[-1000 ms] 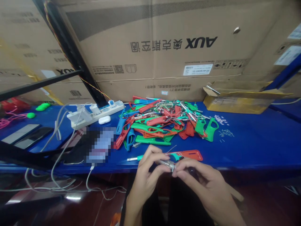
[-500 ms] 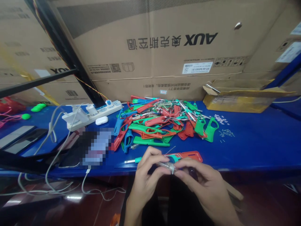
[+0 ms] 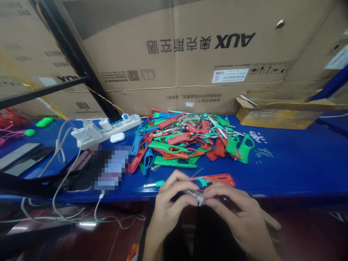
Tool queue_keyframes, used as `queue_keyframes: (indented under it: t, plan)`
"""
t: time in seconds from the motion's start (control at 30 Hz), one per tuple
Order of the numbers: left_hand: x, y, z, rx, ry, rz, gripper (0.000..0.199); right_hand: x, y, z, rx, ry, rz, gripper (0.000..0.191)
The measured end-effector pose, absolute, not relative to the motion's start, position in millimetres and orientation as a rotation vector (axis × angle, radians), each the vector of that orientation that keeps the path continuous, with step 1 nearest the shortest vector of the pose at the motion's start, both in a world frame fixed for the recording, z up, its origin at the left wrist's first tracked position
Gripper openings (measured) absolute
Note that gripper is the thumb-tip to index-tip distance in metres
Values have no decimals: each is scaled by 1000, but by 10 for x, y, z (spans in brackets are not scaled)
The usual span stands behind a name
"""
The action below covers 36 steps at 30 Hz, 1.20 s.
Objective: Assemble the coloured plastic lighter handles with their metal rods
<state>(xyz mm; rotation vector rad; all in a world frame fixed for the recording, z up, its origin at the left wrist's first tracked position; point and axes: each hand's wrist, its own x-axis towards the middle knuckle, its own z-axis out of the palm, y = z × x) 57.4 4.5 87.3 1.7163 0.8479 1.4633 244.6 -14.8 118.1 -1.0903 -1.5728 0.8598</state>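
My left hand (image 3: 172, 201) pinches a small clear lighter fuel tank (image 3: 191, 194) between thumb and fingers. A whitish fitting (image 3: 200, 199) sits at its right end. My right hand (image 3: 239, 212) is closed, with thumb and fingertips pressed at that end. A dark rounded object (image 3: 224, 198) shows between the right fingers; most of it is hidden. Just behind my hands lies a stick lighter, its red half-casing (image 3: 223, 179) on the right and a teal collar with metal nozzle (image 3: 153, 184) on the left. My fingers cover its middle.
Behind is a heap of red, green and blue lighter casings (image 3: 176, 139). Small white pieces (image 3: 257, 137) and thin pins (image 3: 263, 153) lie to the right. An open cardboard box (image 3: 274, 117) stands at back right. Left are a power strip (image 3: 108, 131), a phone (image 3: 112, 168) and cables.
My hands stay together at nearly the same place. The clear fuel tank has tilted slightly, its whitish end a little lower. The right fingertips have shifted slightly; the view has moved a little.
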Motion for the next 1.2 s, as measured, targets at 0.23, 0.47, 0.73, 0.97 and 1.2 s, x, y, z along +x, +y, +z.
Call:
queue_keyframes:
  t: [0.23,0.47,0.73,0.97,1.2]
  plan:
    - [560,34,856,1768,861,1465,17,2415,-190,1198,-1047,-1666,666,10]
    - [525,36,856,1802,889,1471,17,2397,-173,1164,-1057,-1740,567,8]
    - [534,4,937,1767,924,1580,26,2383,-199,1097,-1119,-1633,842,23]
    - [543,-30,999,1744,955,1593,23,2331,-171,1065,-1094,-1582,849,17]
    - [548,-79,1004,1655,1125,1565,25,2074,-95,936,-950,-1025,1576,26]
